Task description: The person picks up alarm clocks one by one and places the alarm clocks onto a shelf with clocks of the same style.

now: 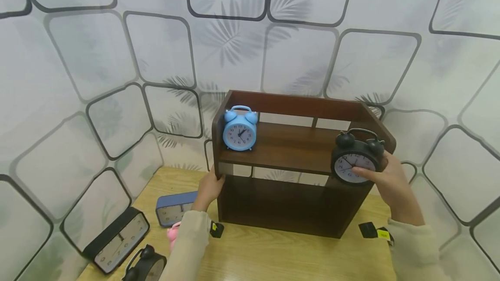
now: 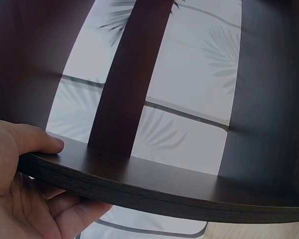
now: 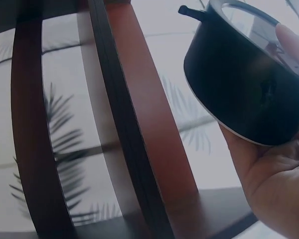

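In the head view a dark brown wooden shelf [image 1: 289, 144] stands on the table. My left hand [image 1: 210, 189] grips its left side panel [image 2: 154, 191], thumb on the inner face and fingers outside, as the left wrist view shows. A black twin-bell alarm clock [image 1: 353, 159] is in my right hand [image 1: 396, 185], the thumb across its dial and the fingers behind. This clock overlaps the right end of the upper shelf board in the head view; the right wrist view shows its black back and side beside the shelf. A blue twin-bell alarm clock [image 1: 240, 129] stands upright at the upper board's left end.
Left of the shelf on the wooden table [image 1: 273, 253] are a blue rectangular clock [image 1: 169, 211], a black rectangular clock [image 1: 119, 242], another black twin-bell clock [image 1: 150, 268] and a pink item [image 1: 171, 233] partly behind my sleeve. A patterned wall [image 1: 234, 55] rises behind.
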The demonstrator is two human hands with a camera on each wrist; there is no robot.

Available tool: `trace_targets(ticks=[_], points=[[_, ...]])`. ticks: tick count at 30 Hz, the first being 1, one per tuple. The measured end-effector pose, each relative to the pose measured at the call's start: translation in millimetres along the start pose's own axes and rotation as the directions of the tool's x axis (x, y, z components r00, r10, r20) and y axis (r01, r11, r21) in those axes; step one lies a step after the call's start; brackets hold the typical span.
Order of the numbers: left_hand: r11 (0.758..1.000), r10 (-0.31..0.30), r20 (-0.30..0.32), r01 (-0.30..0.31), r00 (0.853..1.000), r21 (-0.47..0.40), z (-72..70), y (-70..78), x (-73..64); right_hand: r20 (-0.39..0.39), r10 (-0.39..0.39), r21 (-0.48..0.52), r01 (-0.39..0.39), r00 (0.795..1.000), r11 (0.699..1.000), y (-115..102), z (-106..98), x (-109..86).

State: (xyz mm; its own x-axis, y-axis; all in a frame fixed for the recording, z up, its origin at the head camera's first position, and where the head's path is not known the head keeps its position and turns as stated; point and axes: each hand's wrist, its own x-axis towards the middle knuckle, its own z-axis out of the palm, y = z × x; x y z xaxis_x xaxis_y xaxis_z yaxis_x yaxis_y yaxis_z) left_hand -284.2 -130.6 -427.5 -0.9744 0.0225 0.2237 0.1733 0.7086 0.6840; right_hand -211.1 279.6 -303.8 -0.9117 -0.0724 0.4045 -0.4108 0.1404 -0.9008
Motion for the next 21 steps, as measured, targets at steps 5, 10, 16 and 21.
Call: trace_targets(ticks=[5,10,16,21], points=[[1.000,0.001,-0.003,-0.001,1.000,0.001,1.1,-0.8,-0.6,-0.013,0.041,0.019,-0.041,0.999,0.999,-2,12,11.3],[1.000,-0.001,-0.003,0.001,1.000,-0.003,1.5,-0.8,-0.9,-0.017,0.075,0.066,-0.074,0.997,0.995,-3,22,23.0],[1.000,-0.002,0.001,0.002,1.000,0.001,1.2,-1.1,-0.3,-0.003,0.072,0.073,-0.072,0.997,0.995,-2,35,35.8],[1.000,0.000,0.005,0.000,1.000,0.004,1.0,-1.1,-0.4,0.024,0.048,0.099,-0.050,0.999,0.994,-1,45,45.9]])
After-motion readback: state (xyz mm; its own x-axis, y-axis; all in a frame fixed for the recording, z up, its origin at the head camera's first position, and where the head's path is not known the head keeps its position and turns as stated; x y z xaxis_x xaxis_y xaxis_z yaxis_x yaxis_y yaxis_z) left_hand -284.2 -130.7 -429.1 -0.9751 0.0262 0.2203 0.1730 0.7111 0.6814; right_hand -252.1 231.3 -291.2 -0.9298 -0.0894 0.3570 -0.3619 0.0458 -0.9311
